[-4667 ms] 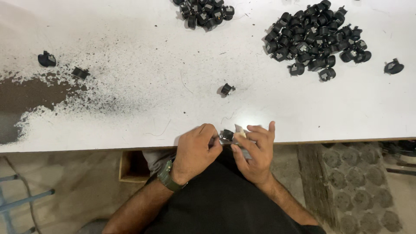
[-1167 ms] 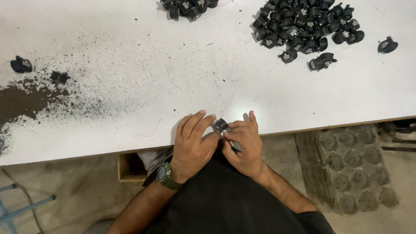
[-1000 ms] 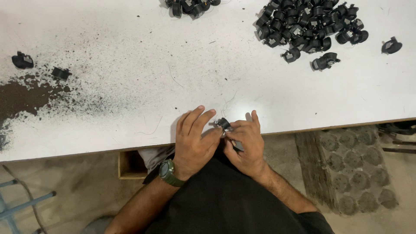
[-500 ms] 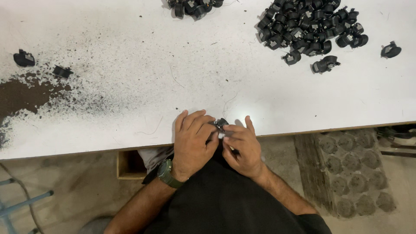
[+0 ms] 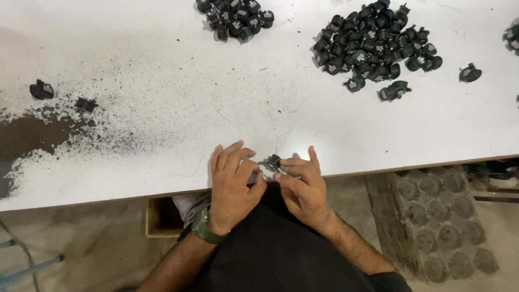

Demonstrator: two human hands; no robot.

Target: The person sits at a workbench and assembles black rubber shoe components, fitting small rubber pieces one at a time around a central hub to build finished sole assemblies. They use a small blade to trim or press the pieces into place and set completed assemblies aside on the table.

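At the near edge of the white table (image 5: pixel 162 135) both my hands meet around one small black plastic part (image 5: pixel 272 161). My left hand (image 5: pixel 233 181), with a green watch on its wrist, pinches the part from the left with curled fingers. My right hand (image 5: pixel 304 186) holds it from the right, and a thin metal tool or pin shows between its fingers. The part sits just above the table edge, partly hidden by my fingertips.
A large heap of similar black parts (image 5: pixel 373 43) lies at the far right, a smaller heap (image 5: pixel 233 16) at the top centre. Single parts lie at the right (image 5: pixel 469 73) and far left (image 5: pixel 41 89). Dark dust (image 5: pixel 32 135) covers the table's left side.
Both hands stay closed together on the small part at the table edge. The loose part that lay mid-table in the oldest frame is gone from there. The view has shifted slightly.
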